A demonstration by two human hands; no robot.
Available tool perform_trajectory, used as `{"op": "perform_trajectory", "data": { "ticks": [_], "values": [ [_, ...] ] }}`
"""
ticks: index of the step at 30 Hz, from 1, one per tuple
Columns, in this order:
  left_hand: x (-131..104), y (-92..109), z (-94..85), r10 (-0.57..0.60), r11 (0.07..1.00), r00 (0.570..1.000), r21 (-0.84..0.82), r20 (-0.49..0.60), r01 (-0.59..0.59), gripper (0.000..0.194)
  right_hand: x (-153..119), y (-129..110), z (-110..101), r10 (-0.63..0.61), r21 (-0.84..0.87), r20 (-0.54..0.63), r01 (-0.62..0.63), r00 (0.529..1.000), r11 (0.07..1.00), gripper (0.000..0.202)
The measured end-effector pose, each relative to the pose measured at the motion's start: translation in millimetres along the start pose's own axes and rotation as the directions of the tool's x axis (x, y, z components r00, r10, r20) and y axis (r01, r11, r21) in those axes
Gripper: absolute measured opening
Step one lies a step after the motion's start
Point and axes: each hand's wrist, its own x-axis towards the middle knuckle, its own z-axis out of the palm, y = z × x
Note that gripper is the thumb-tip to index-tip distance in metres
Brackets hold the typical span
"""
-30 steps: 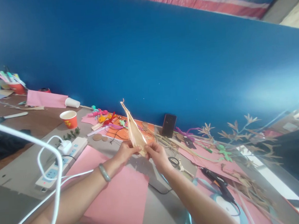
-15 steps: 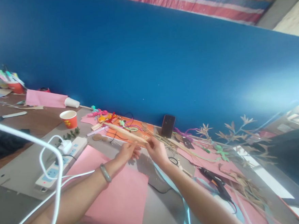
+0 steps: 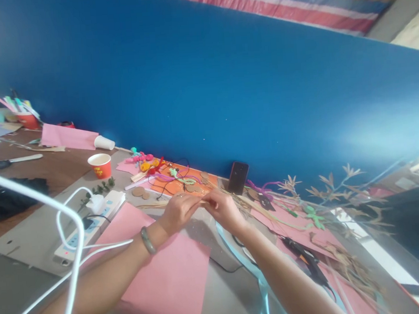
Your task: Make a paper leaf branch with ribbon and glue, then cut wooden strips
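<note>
Fingertips [image 3: 194,205] of the left hand [image 3: 177,213] and the right hand [image 3: 225,211] meet almost tip to tip, closed with thumbs pressed in, both pinching a thin tan husk-like strip [image 3: 151,206]. Most of the strip is hidden behind the left hand; its narrow end shows to the left of the knuckles, nearly level, above the far edge of a large pink paper sheet [image 3: 171,279]. A grey-green stone-like bangle [image 3: 148,240] circles the left wrist, and a glossy pale blue ribbon [image 3: 243,261] trails beside the right forearm.

Yellow lettering marks the orange-red paper cup [image 3: 100,167] with a white rim, but it is too small to read. The cup stands upright beyond a long white power strip [image 3: 108,204] with blue socket faces.

Half a second ago the left fingers were spread and off the strip, which slanted up over an orange paper sheet [image 3: 173,172]; now they have closed on it and it lies lower. One second ago it stood upright, opened out broad between both hands.
</note>
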Motion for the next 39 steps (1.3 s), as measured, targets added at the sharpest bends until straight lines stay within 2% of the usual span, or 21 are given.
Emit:
{"op": "perform_trajectory", "data": {
  "ticks": [3,5,7,10,12,14,18,21,24,25,27,30,32,34,36,39],
  "values": [
    [1,2,-6.1,0.035,0.999,0.999,0.019,-0.032,-0.034,0.024,-6,-3,7,0.218,0.160,-0.062,-0.206,0.974,0.966,0.012],
    [2,4,-8.9,0.057,0.998,0.994,0.038,-0.094,-0.053,0.024,-9,-6,10,0.285,0.271,-0.051,-0.262,0.957,0.926,0.015],
    [3,6,-10.5,0.066,0.997,0.987,0.056,-0.147,-0.058,0.023,-12,-10,7,0.245,0.284,-0.076,-0.214,0.967,0.935,0.012],
    [4,10,-12.5,0.056,0.998,0.985,0.041,-0.162,-0.050,0.022,-14,-17,-3,0.047,0.140,-0.188,-0.021,0.981,0.990,0.011],
    [4,12,-14.7,0.030,1.000,0.985,0.000,-0.168,-0.030,0.022,-15,-22,-10,-0.045,0.094,-0.208,0.066,0.977,0.993,0.014],
    [5,15,-18.2,-0.020,0.998,0.987,-0.058,-0.158,0.011,0.020,-16,-26,-15,-0.027,0.159,-0.170,0.055,0.985,0.986,0.014],
    [10,21,-27.4,-0.186,0.951,0.982,-0.256,-0.016,0.175,0.021,-14,-31,-19,0.189,0.416,-0.118,-0.125,0.975,0.901,0.018],
    [16,25,-31.1,-0.351,0.810,0.933,-0.474,0.078,0.344,0.028,-8,-35,-24,0.279,0.505,-0.139,-0.175,0.950,0.846,0.020],
    [20,28,-31.5,-0.506,0.510,0.833,-0.702,0.222,0.497,0.036,-1,-42,-29,0.267,0.523,-0.163,-0.146,0.950,0.840,0.020],
    [21,29,-31.5,-0.518,0.408,0.805,-0.743,0.291,0.531,0.038,1,-45,-31,0.257,0.525,-0.169,-0.134,0.951,0.840,0.020],
    [23,27,-31.9,-0.502,0.272,0.770,-0.773,0.393,0.572,0.039,5,-49,-33,0.246,0.518,-0.189,-0.116,0.951,0.847,0.021],
    [24,22,-32.4,-0.497,0.171,0.741,-0.786,0.452,0.594,0.033,12,-45,-42,0.275,0.479,-0.282,-0.114,0.919,0.870,0.023],
    [23,19,-32.5,-0.505,0.139,0.720,-0.779,0.476,0.612,0.031,16,-36,-53,0.331,0.487,-0.375,-0.120,0.866,0.865,0.024],
    [23,16,-32.2,-0.483,0.118,0.696,-0.748,0.532,0.653,0.032,19,-22,-66,0.407,0.562,-0.417,-0.121,0.813,0.818,0.025],
    [22,13,-31.5,-0.421,0.039,0.657,-0.711,0.625,0.702,0.043,19,-8,-77,0.477,0.663,-0.355,-0.144,0.804,0.735,0.023],
    [21,10,-28.0,-0.298,-0.139,0.598,-0.654,0.744,0.744,0.062,11,5,-76,0.528,0.745,-0.123,-0.273,0.840,0.609,0.020]
  ]
}}
